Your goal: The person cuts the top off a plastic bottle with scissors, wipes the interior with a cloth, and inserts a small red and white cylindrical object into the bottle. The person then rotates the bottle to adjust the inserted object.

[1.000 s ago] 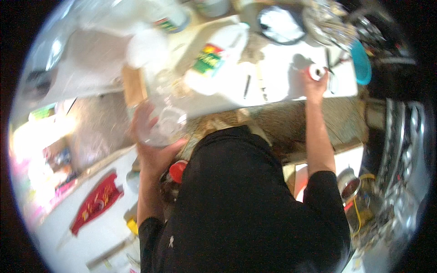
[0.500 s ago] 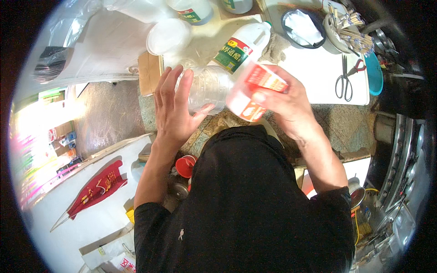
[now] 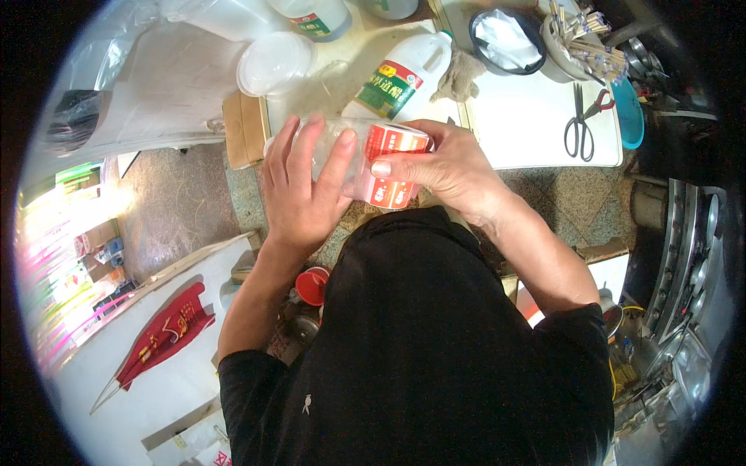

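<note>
A clear plastic jar (image 3: pixel 326 147) lies on its side in front of me. My left hand (image 3: pixel 299 182) is around its near side, fingers spread over the wall and thumb partly hidden. In my right hand (image 3: pixel 447 167) is a red-and-white roll of labels (image 3: pixel 386 185), thumb across its printed face, fingers behind it. The roll is up against the jar's right end and covers part of it. Just beyond, a white jug with a green label (image 3: pixel 391 87) lies tilted on the table, green cap away from me.
A round white tub (image 3: pixel 276 64) and a grey rag (image 3: pixel 458 78) are on the table. At the right are scissors (image 3: pixel 580 128), red-handled pliers (image 3: pixel 600 102), a black bowl (image 3: pixel 507 43) and a container of sticks (image 3: pixel 571 46). A teal basin (image 3: pixel 631 116) is past the table edge.
My right hand has moved left, bringing the label roll against the jar and turning its printed face toward me. My left hand has closed in over the jar. The view has shifted slightly.
</note>
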Motion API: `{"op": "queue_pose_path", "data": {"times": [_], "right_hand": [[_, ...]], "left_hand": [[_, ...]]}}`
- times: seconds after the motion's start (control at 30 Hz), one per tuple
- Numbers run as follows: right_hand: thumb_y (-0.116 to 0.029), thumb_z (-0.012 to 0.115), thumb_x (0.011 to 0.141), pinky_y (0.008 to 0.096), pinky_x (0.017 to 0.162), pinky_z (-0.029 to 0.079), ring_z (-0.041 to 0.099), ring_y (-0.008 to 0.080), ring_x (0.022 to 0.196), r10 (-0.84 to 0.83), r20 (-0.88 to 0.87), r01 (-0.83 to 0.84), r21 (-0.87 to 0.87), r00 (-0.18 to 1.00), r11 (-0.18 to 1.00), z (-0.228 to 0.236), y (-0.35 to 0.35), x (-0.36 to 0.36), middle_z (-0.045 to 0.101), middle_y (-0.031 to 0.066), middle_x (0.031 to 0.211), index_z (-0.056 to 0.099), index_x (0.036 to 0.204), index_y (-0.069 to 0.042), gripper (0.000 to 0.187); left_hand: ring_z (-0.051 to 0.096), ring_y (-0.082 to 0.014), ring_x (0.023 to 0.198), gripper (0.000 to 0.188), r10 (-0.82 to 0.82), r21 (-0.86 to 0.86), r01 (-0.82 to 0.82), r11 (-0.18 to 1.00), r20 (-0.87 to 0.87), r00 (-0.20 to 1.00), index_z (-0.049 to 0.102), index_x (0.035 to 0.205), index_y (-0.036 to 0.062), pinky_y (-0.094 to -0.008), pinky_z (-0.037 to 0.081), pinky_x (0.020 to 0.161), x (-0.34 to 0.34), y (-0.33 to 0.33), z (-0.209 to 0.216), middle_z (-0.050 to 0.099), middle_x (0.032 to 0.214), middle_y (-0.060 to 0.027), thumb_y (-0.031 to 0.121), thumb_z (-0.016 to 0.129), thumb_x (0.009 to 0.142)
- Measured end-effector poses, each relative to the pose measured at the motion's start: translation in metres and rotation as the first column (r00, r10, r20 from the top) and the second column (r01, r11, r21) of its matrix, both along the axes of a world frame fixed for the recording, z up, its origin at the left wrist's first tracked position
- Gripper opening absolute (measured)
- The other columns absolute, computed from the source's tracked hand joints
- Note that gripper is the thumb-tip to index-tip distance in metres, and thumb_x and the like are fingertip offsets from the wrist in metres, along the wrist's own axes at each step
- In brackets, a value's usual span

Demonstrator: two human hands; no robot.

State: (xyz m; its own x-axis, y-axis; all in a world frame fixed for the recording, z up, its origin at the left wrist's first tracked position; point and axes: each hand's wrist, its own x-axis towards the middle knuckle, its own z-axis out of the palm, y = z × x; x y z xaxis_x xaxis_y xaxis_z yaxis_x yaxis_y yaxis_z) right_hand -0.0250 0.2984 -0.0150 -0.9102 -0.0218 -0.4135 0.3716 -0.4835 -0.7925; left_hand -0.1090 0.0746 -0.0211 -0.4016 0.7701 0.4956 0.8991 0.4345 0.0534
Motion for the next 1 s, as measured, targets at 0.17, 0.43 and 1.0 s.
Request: {"op": "queue_pose_path", "data": {"times": [0.17, 0.43, 1.0], "right_hand": [[-0.025, 0.097, 0.078, 0.0335, 0.093, 0.058, 0.07, 0.0179, 0.101, -0.029, 0.011, 0.028, 0.037, 1.0, 0.999, -0.006, -0.002, -0.002, 0.074, 0.0138, 0.111, 0.065, 0.126, 0.01, 0.067], [-0.023, 0.099, 0.073, 0.0344, 0.093, 0.061, 0.072, 0.0172, 0.102, -0.132, -0.034, 0.136, 0.184, 0.991, 0.974, -0.009, 0.028, 0.013, 0.075, 0.013, 0.111, 0.064, 0.128, 0.008, 0.072], [-0.04, 0.097, 0.073, 0.0422, 0.111, 0.048, 0.061, 0.0371, 0.127, -0.549, -0.215, 0.221, 0.974, 0.808, -0.056, -0.229, 0.191, 0.028, 0.058, 0.0243, 0.14, 0.042, 0.151, 0.006, 0.106]], "left_hand": [[0.054, -0.0444, 0.131, 0.082, -0.004, -0.038, 0.004, 0.999, 0.01, 1.0, 0.059, 0.147, 0.0166, -0.0576, 0.045, 0.106, -0.002, 0.0, 0.001, 0.053, 0.146, -0.0189, 0.015, 0.086, 0.07], [0.048, -0.0428, 0.138, 0.089, 0.095, -0.051, -0.091, 0.995, 0.091, 0.991, 0.05, 0.152, 0.0084, -0.0539, 0.042, 0.112, -0.008, -0.002, 0.006, 0.05, 0.15, -0.022, 0.016, 0.091, 0.074], [0.049, -0.0352, 0.14, 0.114, 0.301, -0.049, -0.389, 0.92, 0.723, 0.622, 0.03, 0.159, 0.0039, -0.0493, 0.049, 0.109, 0.041, -0.05, -0.022, 0.041, 0.156, -0.0201, 0.019, 0.099, 0.069]]}}
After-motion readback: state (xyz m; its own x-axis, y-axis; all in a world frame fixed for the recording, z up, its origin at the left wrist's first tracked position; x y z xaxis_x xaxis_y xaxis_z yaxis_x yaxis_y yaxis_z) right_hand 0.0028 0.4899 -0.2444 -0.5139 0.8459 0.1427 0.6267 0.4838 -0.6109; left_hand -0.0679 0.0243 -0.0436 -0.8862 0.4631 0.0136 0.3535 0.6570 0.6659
